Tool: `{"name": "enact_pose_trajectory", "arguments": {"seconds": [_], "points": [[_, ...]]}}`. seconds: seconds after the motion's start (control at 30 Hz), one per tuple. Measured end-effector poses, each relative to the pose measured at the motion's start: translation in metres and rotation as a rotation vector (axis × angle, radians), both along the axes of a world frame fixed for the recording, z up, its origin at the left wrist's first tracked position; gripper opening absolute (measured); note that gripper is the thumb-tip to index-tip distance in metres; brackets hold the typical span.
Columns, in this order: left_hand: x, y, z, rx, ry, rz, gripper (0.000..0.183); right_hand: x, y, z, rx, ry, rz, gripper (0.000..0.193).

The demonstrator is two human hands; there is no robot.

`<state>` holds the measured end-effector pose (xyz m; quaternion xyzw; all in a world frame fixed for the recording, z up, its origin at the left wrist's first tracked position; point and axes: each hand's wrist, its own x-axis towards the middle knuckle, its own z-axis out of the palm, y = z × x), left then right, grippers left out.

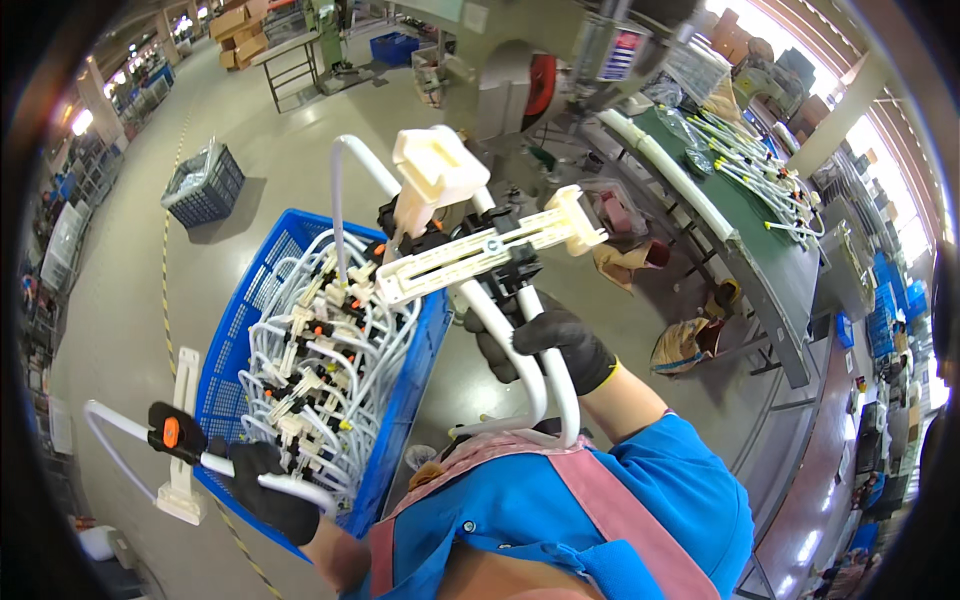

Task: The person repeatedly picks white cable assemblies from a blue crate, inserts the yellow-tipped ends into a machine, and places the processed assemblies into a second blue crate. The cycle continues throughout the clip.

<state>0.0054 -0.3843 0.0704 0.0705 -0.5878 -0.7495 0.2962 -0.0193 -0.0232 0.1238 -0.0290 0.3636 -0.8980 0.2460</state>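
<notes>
My right hand (560, 345), in a black glove, is closed around the bent white tubes of a tube frame (555, 385). Black clamps and a cream slotted plastic bar (480, 262) sit across that frame, and a cream block (440, 165) rises beyond them. Lower left, my gloved left hand (270, 492) grips the white tube of a second assembly (172, 435), which carries a black clamp with an orange button and a white plastic bar. Between the hands stands a blue crate (425, 365) heaped with similar tube assemblies (315, 370). Some fingers of both hands are hidden.
A dark grey basket (215, 185) stands on the floor at the far left. To the right, a green-topped bench (680, 165) bears more white tubes (745, 165). Open sacks (685, 345) lie beneath it. Machinery (510, 60) stands straight ahead.
</notes>
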Motion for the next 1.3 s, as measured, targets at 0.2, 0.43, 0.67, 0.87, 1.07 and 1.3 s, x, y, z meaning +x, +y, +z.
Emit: {"name": "enact_pose_trajectory", "arguments": {"seconds": [0.2,0.43,0.67,0.87,1.07,1.3], "points": [[0.017,0.189,0.041,0.091,0.419,-0.338,0.036,0.045,0.099,-0.003,0.072,-0.023,-0.041,0.057],[0.050,0.310,0.019,0.363,0.041,-0.653,0.032,0.051,0.173,-0.023,0.184,0.249,-0.068,0.029],[0.039,0.366,-0.023,0.456,-0.273,-1.073,0.049,0.011,0.190,-0.042,0.747,0.603,-0.202,0.028],[-0.013,0.383,-0.068,0.904,-0.277,-1.516,0.055,-0.005,0.201,-0.047,1.128,0.408,0.049,0.070],[-0.075,0.398,-0.092,0.939,-0.087,-1.460,0.056,-0.027,0.235,-0.086,0.835,0.553,0.191,0.059],[-0.123,0.406,-0.098,1.064,0.092,-1.318,0.058,-0.020,0.287,-0.109,0.814,0.399,0.332,0.053]]}}
